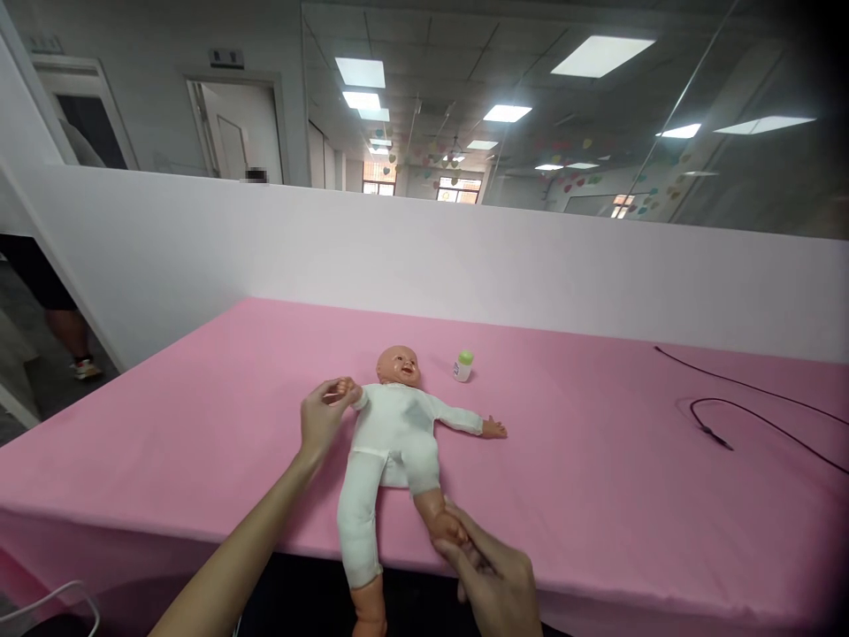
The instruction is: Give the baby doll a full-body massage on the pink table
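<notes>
A baby doll (pixel 396 423) with a white cloth body lies on its back on the pink-covered table (pixel 584 495), head toward the far side. My left hand (pixel 323 414) is closed around the doll's hand on the left side of the view. With thumb and fingers, my right hand (pixel 494 566) grips the doll's foot on the right, at the table's front edge. The doll's other leg hangs over that edge, and its other arm stretches out to the right. Just right of the doll's head stands a small white bottle (pixel 462 366) with a green cap.
Two thin black cables (pixel 749 376) lie across the right part of the table. Behind the table rises a white partition (pixel 464 261) with glass above it. At the far left, a person's leg (pixel 66 332) shows beyond the partition. A white cable (pixel 72 588) hangs at lower left.
</notes>
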`<state>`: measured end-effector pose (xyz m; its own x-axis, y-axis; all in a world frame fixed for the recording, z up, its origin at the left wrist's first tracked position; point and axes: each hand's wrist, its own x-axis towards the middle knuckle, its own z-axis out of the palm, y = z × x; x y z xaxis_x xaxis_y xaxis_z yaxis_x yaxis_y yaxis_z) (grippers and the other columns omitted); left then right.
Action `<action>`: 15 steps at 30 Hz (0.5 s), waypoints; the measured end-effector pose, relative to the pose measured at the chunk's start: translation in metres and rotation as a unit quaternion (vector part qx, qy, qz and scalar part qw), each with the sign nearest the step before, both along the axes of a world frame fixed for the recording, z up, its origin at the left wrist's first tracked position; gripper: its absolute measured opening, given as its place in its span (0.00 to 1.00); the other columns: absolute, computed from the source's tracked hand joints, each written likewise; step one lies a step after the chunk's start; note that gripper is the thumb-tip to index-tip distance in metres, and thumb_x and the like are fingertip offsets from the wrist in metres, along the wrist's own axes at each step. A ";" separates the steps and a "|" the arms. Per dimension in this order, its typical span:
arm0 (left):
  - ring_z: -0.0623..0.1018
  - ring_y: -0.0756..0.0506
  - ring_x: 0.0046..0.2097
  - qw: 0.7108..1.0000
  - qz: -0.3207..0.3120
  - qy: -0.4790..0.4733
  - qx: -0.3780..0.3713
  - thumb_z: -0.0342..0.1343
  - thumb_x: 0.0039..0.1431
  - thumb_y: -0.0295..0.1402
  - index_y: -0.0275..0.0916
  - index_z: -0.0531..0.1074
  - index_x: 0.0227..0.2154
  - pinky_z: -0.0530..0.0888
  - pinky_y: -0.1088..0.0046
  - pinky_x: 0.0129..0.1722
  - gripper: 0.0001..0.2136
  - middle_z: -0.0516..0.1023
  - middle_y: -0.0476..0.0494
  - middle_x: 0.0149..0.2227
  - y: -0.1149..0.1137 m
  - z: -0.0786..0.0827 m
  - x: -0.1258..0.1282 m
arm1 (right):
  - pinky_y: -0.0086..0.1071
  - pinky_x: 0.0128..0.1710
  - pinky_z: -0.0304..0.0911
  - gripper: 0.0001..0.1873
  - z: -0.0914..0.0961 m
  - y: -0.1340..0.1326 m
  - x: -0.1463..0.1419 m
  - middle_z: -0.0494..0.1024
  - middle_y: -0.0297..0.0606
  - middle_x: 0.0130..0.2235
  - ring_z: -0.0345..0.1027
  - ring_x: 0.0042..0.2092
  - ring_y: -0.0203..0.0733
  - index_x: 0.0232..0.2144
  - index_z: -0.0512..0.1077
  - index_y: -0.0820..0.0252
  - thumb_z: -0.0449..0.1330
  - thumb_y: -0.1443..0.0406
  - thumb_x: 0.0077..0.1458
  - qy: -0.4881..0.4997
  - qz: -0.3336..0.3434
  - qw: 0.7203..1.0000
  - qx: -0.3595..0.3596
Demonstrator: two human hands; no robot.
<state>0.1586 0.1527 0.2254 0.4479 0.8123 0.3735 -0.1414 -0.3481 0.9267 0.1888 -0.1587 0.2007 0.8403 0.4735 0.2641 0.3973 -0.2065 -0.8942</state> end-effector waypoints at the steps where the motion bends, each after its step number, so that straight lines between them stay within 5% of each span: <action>1: 0.81 0.42 0.40 0.999 -0.023 0.017 0.038 0.67 0.54 0.41 0.42 0.82 0.39 0.76 0.67 0.42 0.12 0.84 0.43 0.40 -0.008 0.003 0.005 | 0.27 0.23 0.69 0.28 0.011 0.011 0.007 0.70 0.30 0.16 0.62 0.19 0.37 0.51 0.82 0.57 0.68 0.48 0.53 -0.009 0.009 1.000 0.002; 5: 0.82 0.42 0.40 0.976 -0.065 0.112 0.177 0.62 0.58 0.34 0.46 0.82 0.39 0.74 0.67 0.42 0.08 0.84 0.45 0.40 -0.028 -0.003 0.018 | 0.28 0.27 0.69 0.25 0.030 0.058 0.030 0.73 0.31 0.19 0.65 0.22 0.37 0.51 0.82 0.61 0.66 0.53 0.56 0.002 0.054 0.998 0.029; 8: 0.82 0.42 0.41 0.970 -0.072 0.123 0.195 0.59 0.59 0.31 0.46 0.82 0.40 0.74 0.68 0.42 0.09 0.84 0.45 0.41 -0.028 -0.010 0.018 | 0.28 0.26 0.68 0.25 0.029 0.077 0.035 0.73 0.31 0.19 0.65 0.21 0.37 0.50 0.82 0.64 0.67 0.54 0.55 0.032 0.057 0.996 0.054; 12: 0.82 0.41 0.42 0.986 -0.083 0.065 0.131 0.63 0.58 0.36 0.44 0.81 0.42 0.76 0.66 0.43 0.09 0.84 0.42 0.43 -0.011 -0.007 0.008 | 0.29 0.27 0.71 0.28 0.023 0.051 0.024 0.75 0.32 0.20 0.69 0.22 0.39 0.50 0.82 0.62 0.69 0.51 0.52 0.051 0.032 0.996 0.059; 15: 0.82 0.40 0.41 0.997 0.004 0.032 0.071 0.62 0.60 0.42 0.42 0.79 0.47 0.76 0.66 0.41 0.15 0.83 0.40 0.43 0.014 -0.005 -0.004 | 0.28 0.23 0.70 0.30 0.004 0.008 0.007 0.74 0.32 0.19 0.67 0.19 0.38 0.51 0.82 0.62 0.69 0.49 0.52 0.067 -0.003 0.997 0.050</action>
<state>0.1549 0.1668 0.2200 0.4675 0.7574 0.4558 -0.0798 -0.4774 0.8751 0.1963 -0.1508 0.2046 0.8738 0.4452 0.1957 0.2727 -0.1153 -0.9552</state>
